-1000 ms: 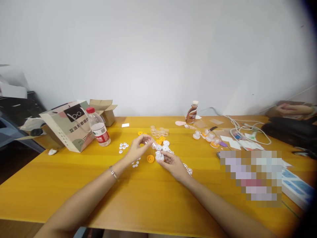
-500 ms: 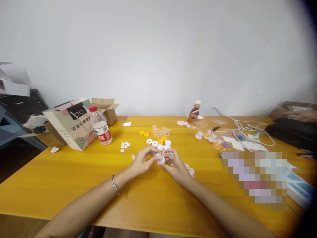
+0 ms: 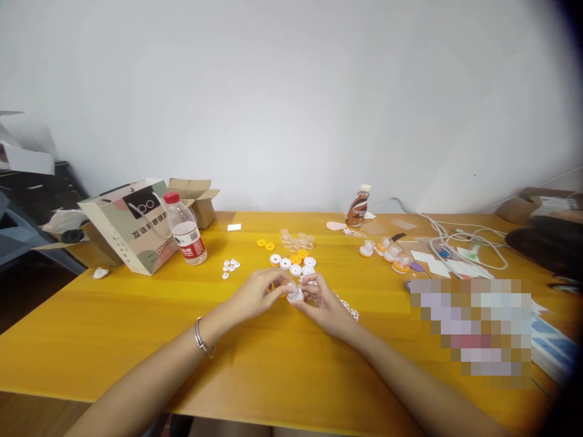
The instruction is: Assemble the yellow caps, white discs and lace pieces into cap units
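Both my hands meet low over the table, around a small clear domed plastic piece [image 3: 296, 294] with a whitish inside. My left hand [image 3: 262, 296] comes from the left with its thumb and fingers closed at the piece's upper left side. Curled about its right side are the thumb and fingers of my right hand [image 3: 324, 303]. Just beyond lie several white discs [image 3: 296, 270], yellow rings [image 3: 269, 246] and clear cups [image 3: 300, 241]. White perforated wheels [image 3: 354, 314] show past my right hand. To the left sit several small white stemmed parts [image 3: 231, 266].
A water bottle [image 3: 186, 233] and a paper bag [image 3: 136, 233] stand at the left, before an open carton [image 3: 204, 209]. On the right are a brown drink bottle [image 3: 357, 206], several domed orange-based pieces [image 3: 401, 264], white cables [image 3: 450, 233] and a pixelated patch.
My left hand and wrist have shifted slightly left and down, its fingers now higher on the domed piece. The right hand stays almost in place.
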A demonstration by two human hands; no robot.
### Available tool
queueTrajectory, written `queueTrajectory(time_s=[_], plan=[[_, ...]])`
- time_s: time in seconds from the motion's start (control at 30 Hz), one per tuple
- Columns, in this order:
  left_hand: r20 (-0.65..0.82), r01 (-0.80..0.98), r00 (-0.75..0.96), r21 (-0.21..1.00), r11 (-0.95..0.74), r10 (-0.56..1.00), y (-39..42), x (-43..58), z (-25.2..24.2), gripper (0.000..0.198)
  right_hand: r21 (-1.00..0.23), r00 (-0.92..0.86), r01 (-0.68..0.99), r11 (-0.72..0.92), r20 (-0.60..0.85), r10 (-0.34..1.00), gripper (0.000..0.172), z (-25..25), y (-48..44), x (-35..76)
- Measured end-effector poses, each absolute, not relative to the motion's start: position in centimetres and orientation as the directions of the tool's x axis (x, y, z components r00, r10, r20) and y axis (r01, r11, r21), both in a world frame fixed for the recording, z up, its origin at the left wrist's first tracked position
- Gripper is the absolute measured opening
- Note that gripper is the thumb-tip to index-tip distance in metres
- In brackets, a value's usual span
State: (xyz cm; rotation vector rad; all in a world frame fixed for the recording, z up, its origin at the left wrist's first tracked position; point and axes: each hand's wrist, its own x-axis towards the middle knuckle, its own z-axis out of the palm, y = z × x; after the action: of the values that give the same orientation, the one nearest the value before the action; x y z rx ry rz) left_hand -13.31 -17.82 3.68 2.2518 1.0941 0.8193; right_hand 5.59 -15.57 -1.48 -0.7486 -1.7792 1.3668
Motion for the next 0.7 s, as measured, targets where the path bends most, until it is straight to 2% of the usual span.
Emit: queueTrajectory(time_s=[0.07, 0.1, 0.17, 0.23, 0.3, 0.37, 0.43, 0.57, 0.63, 0.7], plan=[[0.255, 0.473, 0.634, 0.619, -0.627, 0.730, -18.1, -13.6, 4.2, 0.024, -0.963, -0.568, 0.003, 0.268, 0.219, 0.794, 0.029, -1.5, -15.5, 5.7], [0.254, 0.474, 0.648, 0.603, -0.642, 0.718, -18.1, -13.8, 4.4, 0.027, -0.959, -0.569, 0.008, 0.282, 0.227, 0.790, 0.028, -1.4, -15.5, 5.7], [0.297, 0.549, 0.545, 0.580, -0.602, 0.784, -18.2, -13.8, 4.4, 0.034, -0.949, -0.560, 0.025, 0.314, 0.247, 0.791, 0.027, -1.4, -15.4, 5.8], [0.337, 0.608, 0.440, 0.571, -0.552, 0.832, -18.1, -13.7, 4.1, 0.031, -0.938, -0.558, 0.043, 0.343, 0.263, 0.787, 0.027, -1.4, -15.5, 5.8], [0.316, 0.566, 0.533, 0.556, -0.609, 0.785, -18.1, -13.6, 4.0, 0.021, -0.931, -0.573, 0.049, 0.361, 0.270, 0.774, 0.028, -1.4, -15.5, 5.8], [0.312, 0.480, 0.643, 0.547, -0.686, 0.699, -18.1, -13.8, 4.0, 0.032, -0.928, -0.583, 0.042, 0.370, 0.278, 0.763, 0.027, -1.6, -15.4, 5.7], [0.371, 0.464, 0.619, 0.538, -0.704, 0.692, -18.0, -14.1, 3.9, 0.047, -0.927, -0.543, 0.028, 0.374, 0.300, 0.785, 0.027, -1.7, -14.6, 5.8], [0.523, 0.553, 0.425, 0.496, -0.669, 0.739, -16.9, -14.9, 3.3, 0.053, -0.929, -0.248, 0.058, 0.365, 0.340, 0.907, 0.035, -2.0, -11.2, 8.0], [0.577, 0.590, 0.360, 0.468, -0.658, 0.733, -15.8, -15.8, 2.8, 0.048, -0.922, -0.042, 0.160, 0.351, 0.349, 0.936, 0.038, -2.3, -8.9, 10.2], [0.607, 0.653, 0.285, 0.444, -0.613, 0.742, -14.5, -17.1, 2.5, 0.044, -0.885, 0.146, 0.358, 0.299, 0.369, 0.918, 0.039, -2.6, -6.9, 12.9]])
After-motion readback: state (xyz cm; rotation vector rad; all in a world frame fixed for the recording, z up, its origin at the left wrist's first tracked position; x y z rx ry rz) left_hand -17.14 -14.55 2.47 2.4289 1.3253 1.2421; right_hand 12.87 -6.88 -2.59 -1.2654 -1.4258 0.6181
